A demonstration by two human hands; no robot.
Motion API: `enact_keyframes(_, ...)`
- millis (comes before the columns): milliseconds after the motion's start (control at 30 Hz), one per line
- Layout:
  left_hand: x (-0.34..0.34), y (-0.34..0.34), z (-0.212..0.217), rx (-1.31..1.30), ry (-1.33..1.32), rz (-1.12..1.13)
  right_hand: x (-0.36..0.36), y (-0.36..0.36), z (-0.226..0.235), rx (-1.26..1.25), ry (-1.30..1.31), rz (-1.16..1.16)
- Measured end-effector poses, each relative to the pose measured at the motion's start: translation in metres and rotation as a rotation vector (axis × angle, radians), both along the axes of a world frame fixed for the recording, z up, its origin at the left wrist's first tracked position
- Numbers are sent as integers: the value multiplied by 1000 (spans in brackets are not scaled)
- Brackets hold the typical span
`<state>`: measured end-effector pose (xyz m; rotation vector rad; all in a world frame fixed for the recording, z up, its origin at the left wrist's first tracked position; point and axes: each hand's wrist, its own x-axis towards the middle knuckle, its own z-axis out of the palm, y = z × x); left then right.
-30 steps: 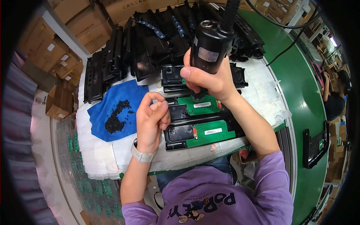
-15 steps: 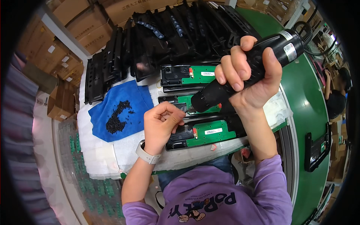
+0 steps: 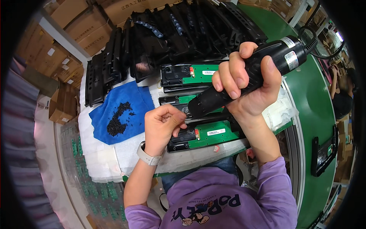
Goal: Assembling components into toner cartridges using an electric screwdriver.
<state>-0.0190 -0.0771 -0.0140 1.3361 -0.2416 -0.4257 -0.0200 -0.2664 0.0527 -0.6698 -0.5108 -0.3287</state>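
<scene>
My right hand [image 3: 253, 93] is wrapped round a black corded electric screwdriver [image 3: 209, 100], tilted so its nose points down and left. That nose is over the left part of the middle black housing [image 3: 167, 100], one of three in a row that carry green circuit boards [image 3: 215, 132]. Just left of the nose, my left hand [image 3: 162, 124] is closed in a pinch. Whatever lies between its fingertips is too small to make out. The screwdriver and both hands hide much of the middle housing. Farther left, a pile of small black screws [image 3: 116, 126] rests on a blue cloth [image 3: 137, 97].
Many black plastic housings [image 3: 160, 42] are stacked along the far side of the white-covered table [image 3: 105, 156]. On the right runs a green surface [image 3: 309, 107] with another housing [image 3: 315, 160] on it. Cardboard boxes [image 3: 63, 101] stand left; a person [image 3: 343, 97] is at far right.
The screwdriver and my right hand have shifted slightly left and down, bringing the nose closer to my left fingertips. My left hand has moved a little left, still pinched.
</scene>
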Motion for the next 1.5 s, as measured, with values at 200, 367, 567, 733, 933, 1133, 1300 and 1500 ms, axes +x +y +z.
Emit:
enact_keyframes(200,0,-1,0,-14,-23,53,-1,-5,0,32,-19,-14)
enact_keyframes(367,0,-2,-1,-8,-19,44,-2,-4,-2,36,-19,-8)
enact_keyframes(567,-1,1,0,-19,31,-9,-4,-1,-2,25,-31,-27)
enact_keyframes(733,-1,-4,-5,-20,-118,80,0,-22,5,-31,71,65)
enact_keyframes(933,9,3,0,-301,-9,263,6,-59,7,-595,183,-301)
enact_keyframes(1133,8,1,-2,-307,3,239,15,-64,-2,-592,204,-393)
enact_keyframes(1300,9,0,-2,-302,15,218,17,-66,-2,-606,205,-427)
enact_keyframes(1500,8,-3,0,-223,116,141,22,-63,-6,-613,241,-423)
